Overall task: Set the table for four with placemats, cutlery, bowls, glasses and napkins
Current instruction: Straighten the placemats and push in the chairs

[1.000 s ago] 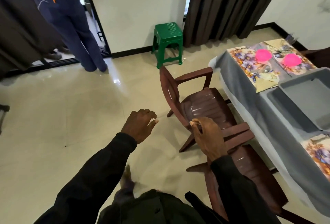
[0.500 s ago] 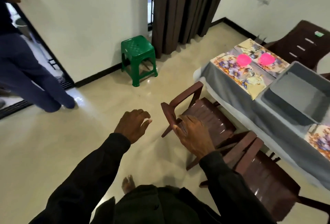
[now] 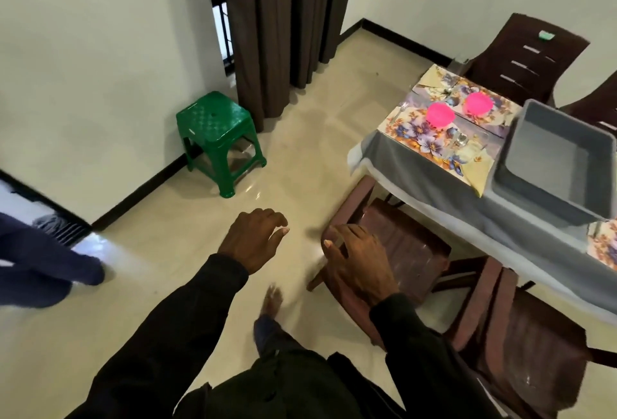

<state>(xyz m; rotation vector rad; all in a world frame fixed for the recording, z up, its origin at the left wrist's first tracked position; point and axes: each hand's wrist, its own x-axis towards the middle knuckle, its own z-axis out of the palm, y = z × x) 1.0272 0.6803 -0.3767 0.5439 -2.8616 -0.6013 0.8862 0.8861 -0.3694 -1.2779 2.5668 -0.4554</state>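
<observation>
Hanging loosely curled and empty over the floor, the left hand (image 3: pixel 253 238) flanks the right hand (image 3: pixel 359 265), spread open over a brown chair (image 3: pixel 400 245), while beyond, two pink bowls (image 3: pixel 440 114) (image 3: pixel 478 103) sit on flowered placemats (image 3: pixel 414 133) at the bench's (image 3: pixel 417 165) far end, beside a grey tub (image 3: pixel 561 165).

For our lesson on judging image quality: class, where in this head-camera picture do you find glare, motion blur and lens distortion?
Head view throughout: glare streaks the glossy cream floor tiles beside the green plastic stool; motion blur smears the blue-trousered legs at the left edge; the wide lens makes the dark brown curtain lean; the round pink bowls look oversaturated, detail lost.
</observation>
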